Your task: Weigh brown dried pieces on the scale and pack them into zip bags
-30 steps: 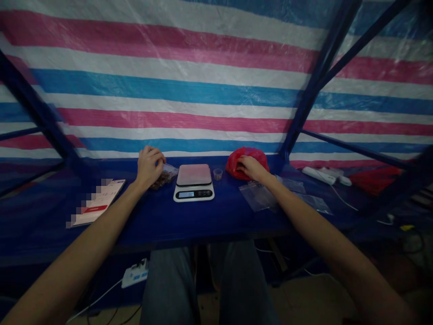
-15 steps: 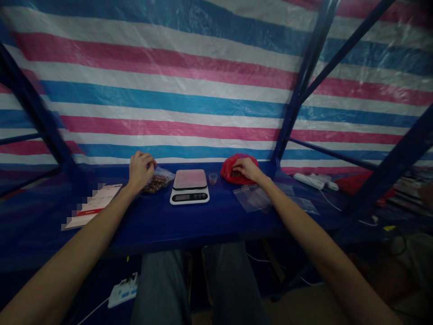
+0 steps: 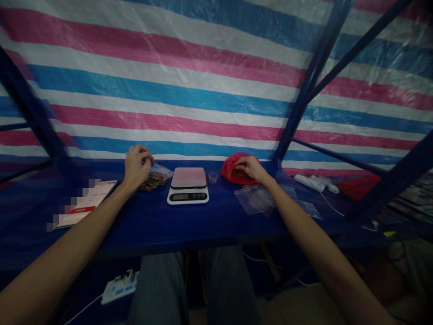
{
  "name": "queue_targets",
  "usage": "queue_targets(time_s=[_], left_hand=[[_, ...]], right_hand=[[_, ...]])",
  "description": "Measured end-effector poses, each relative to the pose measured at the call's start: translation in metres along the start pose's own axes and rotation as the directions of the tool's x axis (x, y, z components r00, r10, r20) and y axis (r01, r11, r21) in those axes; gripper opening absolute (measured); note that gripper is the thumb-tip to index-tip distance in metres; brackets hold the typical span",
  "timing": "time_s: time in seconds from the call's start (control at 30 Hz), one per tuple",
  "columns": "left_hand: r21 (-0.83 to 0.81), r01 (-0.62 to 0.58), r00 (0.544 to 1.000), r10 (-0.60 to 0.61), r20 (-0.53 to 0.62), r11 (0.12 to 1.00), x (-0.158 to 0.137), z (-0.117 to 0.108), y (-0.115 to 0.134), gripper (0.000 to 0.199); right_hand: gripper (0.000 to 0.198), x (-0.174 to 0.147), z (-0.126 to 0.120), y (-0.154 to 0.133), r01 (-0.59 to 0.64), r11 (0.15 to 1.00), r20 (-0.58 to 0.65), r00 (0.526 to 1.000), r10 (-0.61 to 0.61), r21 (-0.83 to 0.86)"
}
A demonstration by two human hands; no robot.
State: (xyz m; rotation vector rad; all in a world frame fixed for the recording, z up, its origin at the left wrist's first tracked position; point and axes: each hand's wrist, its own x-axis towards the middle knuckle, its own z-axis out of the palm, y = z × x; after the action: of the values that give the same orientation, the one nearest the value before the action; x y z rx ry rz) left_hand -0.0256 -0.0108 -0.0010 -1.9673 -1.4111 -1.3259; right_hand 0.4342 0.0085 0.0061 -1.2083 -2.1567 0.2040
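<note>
My left hand (image 3: 137, 163) is raised at the upper left corner of a clear zip bag (image 3: 156, 177) filled with small brown pieces. Its fingers are curled together; what they pinch, if anything, is too small to make out. At the mouth of an open red plastic bag (image 3: 233, 174), my right hand (image 3: 249, 167) has its fingers bent down into small brown contents. Its fingertips are pressed together, partly hidden by the bag. Between the hands stand a white kitchen scale (image 3: 188, 185) with a bare platform and a small clear cup (image 3: 213, 178).
Flat clear zip bags (image 3: 255, 200) lie in front of the red bag. A printed card (image 3: 86, 205) rests at the left of the blue table (image 3: 145, 230). Blue frame posts (image 3: 297, 99) and a striped sheet (image 3: 169, 81) stand behind. A white power strip (image 3: 309, 183) lies right.
The camera view has shifted slightly. Both hands stay by the same bags, the right one still bent into the red bag with small finger movement.
</note>
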Motion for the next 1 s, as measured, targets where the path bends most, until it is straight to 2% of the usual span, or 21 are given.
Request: queue_targets(time_s=[0.13,0.3,0.4,0.53,0.63,0.77,1.0], left_hand=[[-0.023,0.003,1.000,-0.003,-0.004,1.000,0.000,0.001,0.000,0.023],[-0.040,0.020,1.000,-0.020,0.002,0.999,0.000,0.001,0.004,0.023],[-0.063,0.016,1.000,-0.015,0.017,0.998,-0.001,0.002,0.007,0.024],[-0.092,0.031,0.999,-0.030,0.013,0.995,-0.002,0.004,0.009,0.024],[-0.110,0.029,1.000,-0.028,0.013,0.994,-0.002,0.005,0.009,0.024],[-0.133,-0.001,1.000,0.001,0.001,0.991,-0.003,0.006,0.011,0.025],[-0.147,-0.019,1.000,0.015,-0.027,0.989,-0.004,0.006,0.013,0.025]], right_hand=[[0.013,0.001,-0.008,-0.007,-0.027,0.998,-0.056,0.998,0.030,0.063],[0.018,0.012,-0.017,-0.041,0.087,0.992,-0.108,0.991,-0.077,0.095],[0.017,0.022,-0.003,-0.070,0.184,0.979,0.032,0.982,-0.187,0.083],[0.021,0.034,0.025,-0.094,0.280,0.957,0.289,0.912,-0.290,0.078],[0.023,0.035,0.036,-0.097,0.289,0.952,0.349,0.886,-0.305,0.099],[0.022,0.032,0.037,-0.094,0.296,0.949,0.382,0.869,-0.313,0.104],[0.025,0.035,0.038,-0.074,0.239,0.957,0.359,0.889,-0.285,0.167]])
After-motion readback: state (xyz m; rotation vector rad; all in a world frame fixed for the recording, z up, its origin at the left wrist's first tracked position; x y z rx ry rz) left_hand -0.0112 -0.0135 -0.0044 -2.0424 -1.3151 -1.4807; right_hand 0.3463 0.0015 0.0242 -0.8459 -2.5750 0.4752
